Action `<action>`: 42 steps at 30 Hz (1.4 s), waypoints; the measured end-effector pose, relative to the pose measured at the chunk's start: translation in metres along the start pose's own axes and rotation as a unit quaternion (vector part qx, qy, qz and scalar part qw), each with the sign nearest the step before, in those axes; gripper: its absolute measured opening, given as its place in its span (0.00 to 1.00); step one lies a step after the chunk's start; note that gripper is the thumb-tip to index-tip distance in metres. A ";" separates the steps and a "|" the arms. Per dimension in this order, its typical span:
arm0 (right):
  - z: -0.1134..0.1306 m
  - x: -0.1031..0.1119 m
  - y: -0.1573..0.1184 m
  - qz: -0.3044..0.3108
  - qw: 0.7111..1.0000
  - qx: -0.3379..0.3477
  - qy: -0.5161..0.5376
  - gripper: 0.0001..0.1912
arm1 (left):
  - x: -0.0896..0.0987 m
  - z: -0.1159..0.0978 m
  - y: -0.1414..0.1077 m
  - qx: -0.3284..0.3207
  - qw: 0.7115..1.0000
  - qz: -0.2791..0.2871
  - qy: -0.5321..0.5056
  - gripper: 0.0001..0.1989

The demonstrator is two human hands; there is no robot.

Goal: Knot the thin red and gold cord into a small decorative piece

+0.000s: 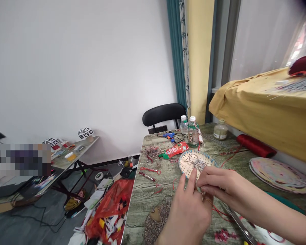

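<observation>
Above the green wood-grain table (137, 214), my left hand (191, 207) and my right hand (219, 185) meet at the fingertips. Both are closed in a pinch, though some left fingers stick out; what they hold is too small and hidden to make out. Just beyond them lies a round woven tray (187, 161) with blue edging and beaded strands on it. Red cord (220, 212) runs on the table below my right hand. A coil of brown mottled yarn (153, 229) sits left of my left wrist, partly covered by it.
Behind the tray stand bottles (193, 132), a glass jar (220, 131), a blue glue gun (169, 135) and a red packet (177, 149). Scissors (238, 223) and a red roll (256, 145) lie at the right. A red bag (109, 207) is on the floor at the left.
</observation>
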State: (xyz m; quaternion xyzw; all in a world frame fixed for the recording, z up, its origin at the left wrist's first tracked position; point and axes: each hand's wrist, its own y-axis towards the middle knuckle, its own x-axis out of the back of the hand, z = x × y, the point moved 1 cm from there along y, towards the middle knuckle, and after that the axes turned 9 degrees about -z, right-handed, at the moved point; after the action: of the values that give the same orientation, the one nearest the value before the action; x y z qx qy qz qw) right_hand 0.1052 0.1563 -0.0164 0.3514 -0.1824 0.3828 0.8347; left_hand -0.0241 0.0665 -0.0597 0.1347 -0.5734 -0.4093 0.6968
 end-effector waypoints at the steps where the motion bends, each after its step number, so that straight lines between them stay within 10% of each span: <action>1: 0.002 0.000 0.000 0.004 1.000 0.011 -0.012 0.15 | 0.002 0.000 0.001 -0.001 1.000 -0.006 0.002 0.12; 17: 0.020 -0.011 -0.026 -0.204 0.928 0.171 -0.261 0.18 | -0.004 -0.020 0.011 0.128 0.986 -0.065 0.084 0.21; 42: 0.001 -0.015 -0.028 -0.183 0.943 0.099 -0.260 0.14 | -0.018 -0.022 0.009 0.117 0.988 0.076 0.067 0.25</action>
State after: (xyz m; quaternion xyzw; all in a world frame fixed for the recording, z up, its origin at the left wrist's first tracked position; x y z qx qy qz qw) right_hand 0.1170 0.1353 -0.0370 0.5470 -0.2867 0.1351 0.7748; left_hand -0.0008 0.0787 -0.0728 0.1986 -0.5780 -0.2748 0.7423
